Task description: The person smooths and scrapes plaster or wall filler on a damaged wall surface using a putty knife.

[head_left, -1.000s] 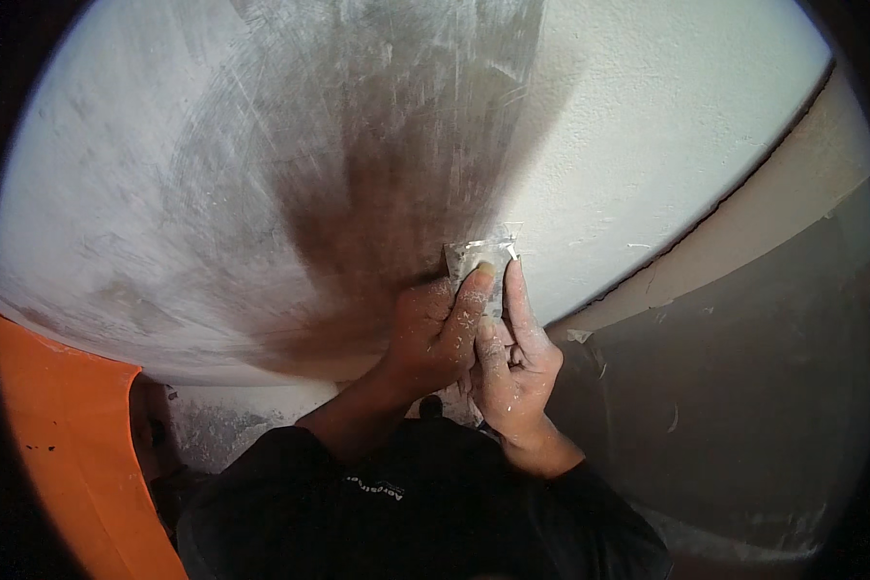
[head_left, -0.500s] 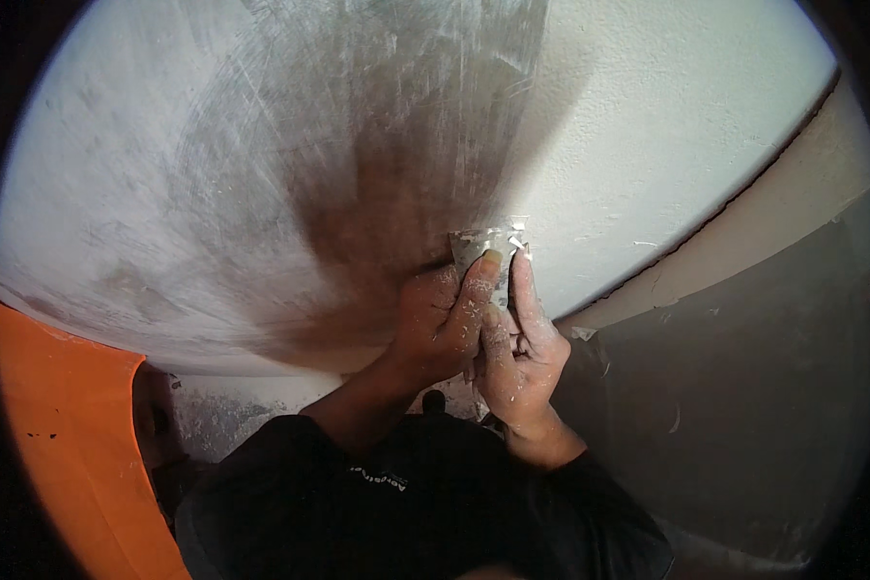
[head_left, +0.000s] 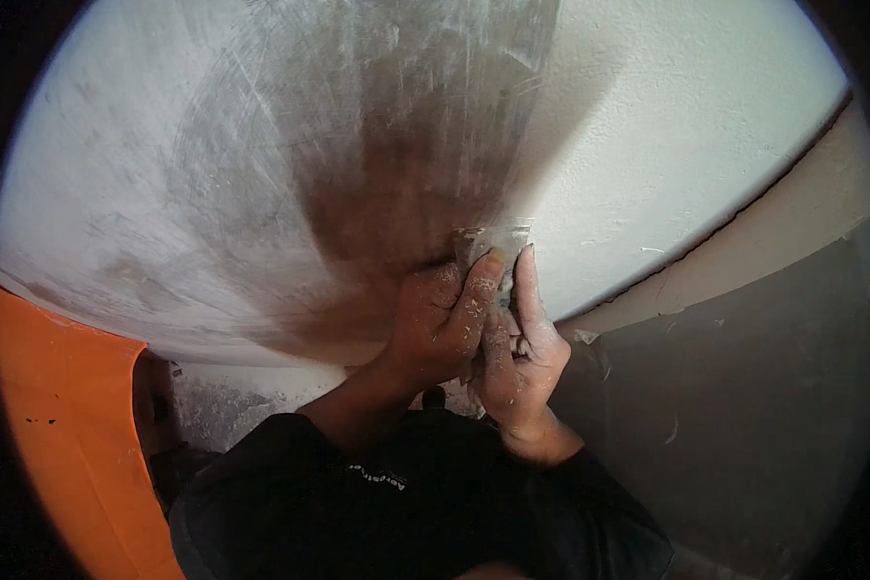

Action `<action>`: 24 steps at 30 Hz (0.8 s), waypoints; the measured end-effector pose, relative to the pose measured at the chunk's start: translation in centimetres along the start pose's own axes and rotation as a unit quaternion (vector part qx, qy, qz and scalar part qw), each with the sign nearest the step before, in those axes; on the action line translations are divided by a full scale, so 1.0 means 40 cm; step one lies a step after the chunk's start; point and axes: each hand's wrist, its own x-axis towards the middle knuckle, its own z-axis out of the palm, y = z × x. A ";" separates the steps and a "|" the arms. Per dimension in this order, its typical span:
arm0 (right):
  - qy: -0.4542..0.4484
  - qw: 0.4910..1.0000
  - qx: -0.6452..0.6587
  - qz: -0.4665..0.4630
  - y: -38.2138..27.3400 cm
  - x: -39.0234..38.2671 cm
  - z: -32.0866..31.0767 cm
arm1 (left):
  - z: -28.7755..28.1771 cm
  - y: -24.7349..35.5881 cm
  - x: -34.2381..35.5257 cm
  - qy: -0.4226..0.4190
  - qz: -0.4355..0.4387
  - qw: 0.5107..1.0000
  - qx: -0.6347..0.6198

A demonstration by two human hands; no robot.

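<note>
A flat metal scraper (head_left: 493, 238), its blade smudged with pale residue, has its wide edge against a large curved surface. My left hand (head_left: 433, 314) closes on it from the left, thumb pressed along the blade. From the right, my right hand (head_left: 520, 372) grips it lower down, with its index finger stretched up beside the blade. White dust and flakes cling to both hands. Ahead of the blade lies a scratched grey-brown stretch of the surface (head_left: 406, 106), beside a white textured coating (head_left: 648, 116) on the right. My fingers hide the scraper's handle.
An orange sheet (head_left: 68, 425) hangs at the lower left. A dark grey panel (head_left: 735, 377) stands at the right, below a pale strip (head_left: 764, 222) bordered by a ragged dark gap. Pale, spotted flooring (head_left: 232, 401) shows beneath the surface.
White flakes that sat on the blade's edge are no longer there. Both hands keep their grip on the scraper and have hardly moved.
</note>
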 end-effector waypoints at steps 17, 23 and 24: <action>-0.006 0.999 -0.031 -0.021 -0.025 0.014 -0.003 | 0.018 0.033 0.011 0.022 0.013 1.000 -0.007; 0.013 1.000 0.002 -0.020 -0.019 0.020 0.000 | 0.032 0.025 0.021 0.033 0.015 0.998 -0.042; 0.010 1.000 0.004 -0.021 -0.020 0.016 0.002 | 0.026 0.019 0.017 0.035 0.016 0.998 -0.040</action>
